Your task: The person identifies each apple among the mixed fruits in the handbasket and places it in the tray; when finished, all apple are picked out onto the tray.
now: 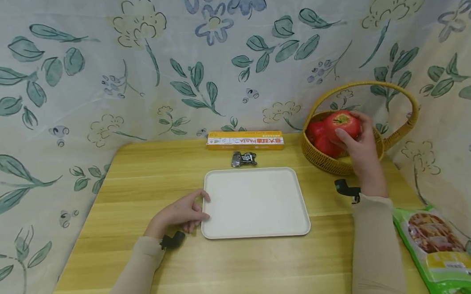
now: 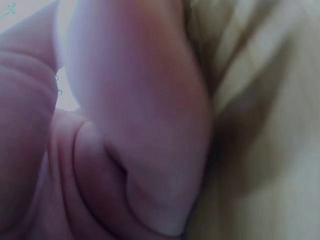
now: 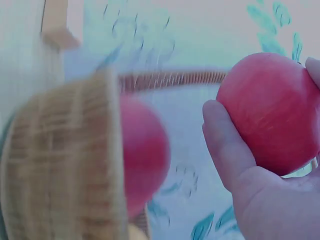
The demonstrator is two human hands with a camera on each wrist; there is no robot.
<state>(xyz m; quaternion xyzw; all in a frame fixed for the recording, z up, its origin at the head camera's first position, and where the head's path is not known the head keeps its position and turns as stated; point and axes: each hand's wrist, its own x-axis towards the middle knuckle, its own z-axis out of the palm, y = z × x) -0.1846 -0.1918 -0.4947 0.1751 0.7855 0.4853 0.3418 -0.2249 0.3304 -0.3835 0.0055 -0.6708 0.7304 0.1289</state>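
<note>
My right hand [image 1: 362, 145] holds a red apple [image 1: 343, 124] over the wicker basket [image 1: 320, 160], thumb on one side and fingers on the other. In the right wrist view, that apple [image 3: 270, 110] is beyond the basket rim, while another red apple [image 3: 142, 155] lies inside the basket. At the left edge of a white tray [image 1: 254, 203], my left hand [image 1: 183, 212] grips the rim with thumb and curled index finger. The left wrist view is filled by curled fingers [image 2: 140, 110] close up; the tray does not show there.
Behind the tray lie a small dark packet [image 1: 244, 159] and a yellow-and-white pasta box [image 1: 245, 140]. A green-edged food bag [image 1: 445, 251] rests at the table's right side. The basket's tall handle [image 1: 360, 84] arches above it. Floral cloth [image 1: 214, 55] hangs behind the wooden table [image 1: 226, 272].
</note>
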